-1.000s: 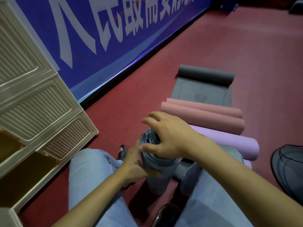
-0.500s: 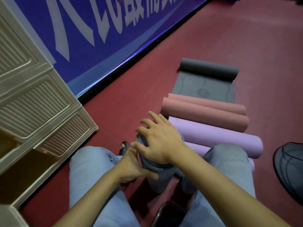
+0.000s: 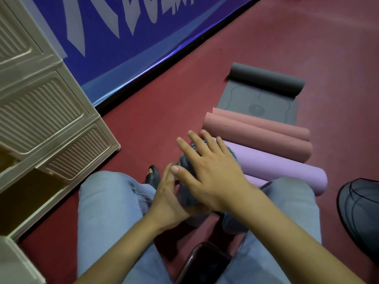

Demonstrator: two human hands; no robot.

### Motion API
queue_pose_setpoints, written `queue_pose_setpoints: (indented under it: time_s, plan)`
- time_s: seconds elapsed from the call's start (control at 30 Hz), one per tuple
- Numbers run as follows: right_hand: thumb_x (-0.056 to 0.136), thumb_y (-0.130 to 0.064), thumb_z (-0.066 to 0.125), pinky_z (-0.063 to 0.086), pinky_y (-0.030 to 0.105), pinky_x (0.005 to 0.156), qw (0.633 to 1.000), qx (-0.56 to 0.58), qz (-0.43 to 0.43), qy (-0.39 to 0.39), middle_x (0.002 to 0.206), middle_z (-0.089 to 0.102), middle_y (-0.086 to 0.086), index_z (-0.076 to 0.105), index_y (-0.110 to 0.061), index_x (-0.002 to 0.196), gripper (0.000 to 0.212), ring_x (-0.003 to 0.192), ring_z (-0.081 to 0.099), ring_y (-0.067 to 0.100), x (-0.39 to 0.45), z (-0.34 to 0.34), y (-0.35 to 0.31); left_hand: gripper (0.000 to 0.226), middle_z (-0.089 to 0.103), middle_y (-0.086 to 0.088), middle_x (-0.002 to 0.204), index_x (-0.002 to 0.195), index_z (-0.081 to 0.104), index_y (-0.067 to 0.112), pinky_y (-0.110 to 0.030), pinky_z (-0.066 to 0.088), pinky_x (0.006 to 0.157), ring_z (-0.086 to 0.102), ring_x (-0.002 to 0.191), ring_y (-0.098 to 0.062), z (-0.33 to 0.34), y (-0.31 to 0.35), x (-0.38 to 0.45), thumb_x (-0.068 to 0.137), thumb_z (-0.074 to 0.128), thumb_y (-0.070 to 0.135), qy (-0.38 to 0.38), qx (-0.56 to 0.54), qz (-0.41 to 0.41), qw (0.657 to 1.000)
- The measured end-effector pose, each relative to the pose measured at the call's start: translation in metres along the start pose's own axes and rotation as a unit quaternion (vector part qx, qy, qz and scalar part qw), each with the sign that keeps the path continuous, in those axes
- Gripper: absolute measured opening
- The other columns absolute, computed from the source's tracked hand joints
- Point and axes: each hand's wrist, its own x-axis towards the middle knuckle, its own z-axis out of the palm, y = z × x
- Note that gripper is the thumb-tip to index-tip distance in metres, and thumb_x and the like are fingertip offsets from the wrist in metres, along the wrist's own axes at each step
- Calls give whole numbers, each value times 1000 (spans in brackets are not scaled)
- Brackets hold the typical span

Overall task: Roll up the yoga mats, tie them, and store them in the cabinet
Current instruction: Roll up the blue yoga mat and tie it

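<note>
A rolled blue-grey mat (image 3: 185, 196) stands on end between my knees. My left hand (image 3: 170, 199) grips its left side. My right hand (image 3: 213, 173) lies flat over its top end, fingers spread and straight, and hides most of the roll. Just beyond it on the red floor lie a rolled purple mat (image 3: 276, 167) and a rolled pink mat (image 3: 256, 136). Farther off, a grey mat (image 3: 264, 80) is only partly rolled, its flat part stretching toward the pink one. The beige cabinet (image 3: 51, 111) stands at the left with an open lower compartment (image 3: 30, 193).
A blue banner (image 3: 143, 37) with white lettering runs along the wall behind the floor. A black rounded object (image 3: 361, 212) sits at the right edge. A dark seat edge (image 3: 205, 261) shows between my legs. My dark shoe (image 3: 152, 175) is beside the roll.
My right hand went from curled around the roll's top to flat with fingers spread. My left hand stays on the side. The view has shifted slightly down.
</note>
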Motion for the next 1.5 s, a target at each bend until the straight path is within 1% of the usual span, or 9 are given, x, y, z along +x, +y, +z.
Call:
queue_pose_setpoints:
  time_s: [0.13,0.3,0.6,0.8,0.9,1.07,1.23,1.37,1.5]
  plan:
    - [96,-71,14,5,60,123,1000,-12,5,19,170,6,10,25,-26,160,80,156,0,35,5,23,-1,128,36,13,158,156,29,29,-31,38,116,36,144,0,-9,-8,6,46,92,52,-59,18,16,998]
    - [96,-73,14,-16,59,119,1000,-2,-1,-23,168,-13,15,4,-28,163,81,153,-23,30,8,34,-13,89,23,8,163,158,22,16,-19,14,120,11,148,10,7,-1,15,91,46,70,15,125,107,986]
    - [81,-73,-8,-3,48,125,999,21,32,4,170,6,-5,10,-33,162,92,156,-7,14,12,-25,13,125,57,26,137,136,30,65,-27,48,102,56,127,2,-4,-11,5,32,98,56,145,-5,-19,989]
    - [79,-89,-1,2,72,116,998,-33,47,-27,170,5,11,15,-25,162,106,156,-4,37,17,18,-14,85,40,0,154,157,29,14,-24,22,120,33,149,-26,4,11,16,87,67,44,-4,177,84,981]
    - [74,-97,17,2,76,112,996,-60,49,-35,169,7,15,17,-22,162,116,155,-2,42,24,31,-16,79,32,2,162,157,25,13,-12,10,117,29,152,-15,-3,0,20,93,70,20,-125,153,-7,980]
    - [83,-84,22,12,73,113,997,-63,48,-2,166,21,17,29,-18,158,101,155,13,34,34,30,-21,105,41,6,156,157,27,28,-38,39,117,41,144,-12,-39,-12,27,68,78,6,-87,34,43,995]
    - [90,-73,26,15,71,114,997,-68,42,12,165,24,16,33,-19,157,86,154,18,32,34,33,-22,55,73,6,119,132,64,18,-25,54,96,68,107,-2,-104,-4,34,82,67,-5,78,32,31,996]
    - [88,-69,30,21,67,113,995,-74,59,26,165,27,12,35,-22,157,83,154,21,28,30,27,3,22,70,-8,88,110,62,1,-20,54,70,68,77,-15,-131,-85,54,93,55,-11,331,-163,-169,914]
    - [87,-68,35,24,66,113,996,-60,50,30,164,30,12,38,-21,156,83,153,25,28,25,22,15,13,62,-4,69,101,68,3,-20,46,55,58,60,-12,-99,-229,42,91,65,-5,286,-117,-425,851]
